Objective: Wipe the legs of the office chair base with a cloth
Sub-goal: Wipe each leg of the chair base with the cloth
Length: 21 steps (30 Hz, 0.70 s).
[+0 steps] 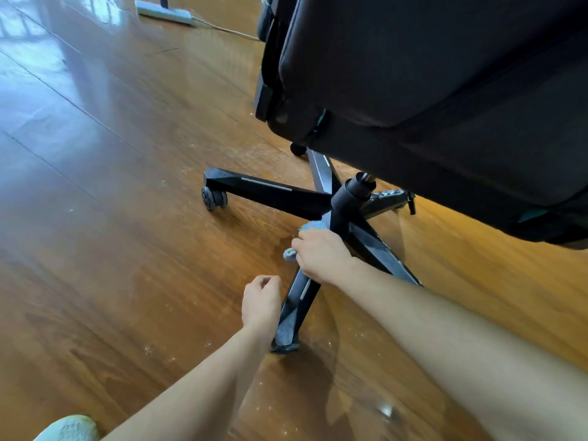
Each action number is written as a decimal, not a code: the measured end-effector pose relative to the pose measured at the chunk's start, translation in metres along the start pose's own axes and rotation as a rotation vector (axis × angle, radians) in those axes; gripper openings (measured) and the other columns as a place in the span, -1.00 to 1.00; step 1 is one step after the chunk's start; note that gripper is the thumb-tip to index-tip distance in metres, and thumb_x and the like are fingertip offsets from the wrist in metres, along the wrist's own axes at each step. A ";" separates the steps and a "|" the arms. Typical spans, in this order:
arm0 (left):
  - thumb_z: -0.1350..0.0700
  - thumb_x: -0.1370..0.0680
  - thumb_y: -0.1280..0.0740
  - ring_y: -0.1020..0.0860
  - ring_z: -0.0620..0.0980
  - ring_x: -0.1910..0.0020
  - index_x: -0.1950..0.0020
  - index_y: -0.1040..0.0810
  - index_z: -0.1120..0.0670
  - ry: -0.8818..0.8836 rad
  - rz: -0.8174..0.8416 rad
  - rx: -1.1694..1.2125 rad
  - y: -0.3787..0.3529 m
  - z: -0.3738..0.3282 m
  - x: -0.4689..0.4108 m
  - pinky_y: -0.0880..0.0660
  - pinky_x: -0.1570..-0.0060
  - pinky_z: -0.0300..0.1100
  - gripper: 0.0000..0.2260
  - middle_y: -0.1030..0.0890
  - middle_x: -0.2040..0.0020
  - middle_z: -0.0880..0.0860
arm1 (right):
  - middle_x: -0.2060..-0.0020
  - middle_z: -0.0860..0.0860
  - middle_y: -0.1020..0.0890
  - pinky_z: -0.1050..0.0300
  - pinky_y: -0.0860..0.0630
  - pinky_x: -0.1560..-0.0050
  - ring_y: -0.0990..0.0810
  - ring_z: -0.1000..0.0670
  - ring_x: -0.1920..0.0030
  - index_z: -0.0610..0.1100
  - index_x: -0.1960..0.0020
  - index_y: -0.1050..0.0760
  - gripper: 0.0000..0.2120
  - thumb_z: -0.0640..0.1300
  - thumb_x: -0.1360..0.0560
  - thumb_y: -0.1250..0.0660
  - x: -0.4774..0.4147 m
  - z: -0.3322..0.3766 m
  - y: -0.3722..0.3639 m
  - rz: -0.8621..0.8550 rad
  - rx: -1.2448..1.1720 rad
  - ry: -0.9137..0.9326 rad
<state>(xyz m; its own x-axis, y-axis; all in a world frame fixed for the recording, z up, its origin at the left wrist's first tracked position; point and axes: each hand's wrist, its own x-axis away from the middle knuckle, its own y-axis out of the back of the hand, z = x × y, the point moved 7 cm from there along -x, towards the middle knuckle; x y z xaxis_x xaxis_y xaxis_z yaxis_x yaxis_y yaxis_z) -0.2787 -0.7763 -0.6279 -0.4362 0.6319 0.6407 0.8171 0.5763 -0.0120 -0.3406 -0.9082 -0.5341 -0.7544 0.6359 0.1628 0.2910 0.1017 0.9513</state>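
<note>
A black office chair base (270, 189) with star-shaped legs stands on the wood floor under the dark seat (445, 74). My right hand (321, 254) grips a light blue cloth (310, 226) and presses it on the near leg (297, 308), close to the central column (345, 198). Part of the cloth sticks out below my fingers. My left hand (261, 302) hovers beside the lower part of that same leg, fingers curled, holding nothing that I can see. The leg's caster is hidden under its tip.
A caster (213, 197) sits at the end of the left leg. A flat mop head (164, 12) with a cord lies on the floor at the back. Dust specks dot the glossy floor (111, 218). My pale slipper (68, 428) shows at the bottom left.
</note>
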 end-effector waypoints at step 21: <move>0.05 -0.60 -0.22 -0.66 0.05 -0.10 -0.14 -0.60 -0.04 0.002 0.230 -0.037 0.009 -0.016 -0.003 -0.56 -0.29 0.06 -0.80 -0.63 -0.12 0.00 | -0.04 0.01 -0.59 0.01 -0.47 0.12 -0.58 -0.13 -0.09 -0.04 -0.08 -0.55 -0.81 -0.13 -0.58 -0.16 -0.010 -0.029 -0.004 0.101 -0.014 -0.194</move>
<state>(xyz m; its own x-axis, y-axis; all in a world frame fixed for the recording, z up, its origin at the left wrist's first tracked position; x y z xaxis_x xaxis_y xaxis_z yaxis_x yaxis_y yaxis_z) -0.2645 -0.7811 -0.6173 -0.2359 0.7432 0.6261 0.9081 0.3980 -0.1302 -0.3513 -0.9377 -0.5320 -0.5944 0.7776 0.2050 0.3499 0.0205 0.9366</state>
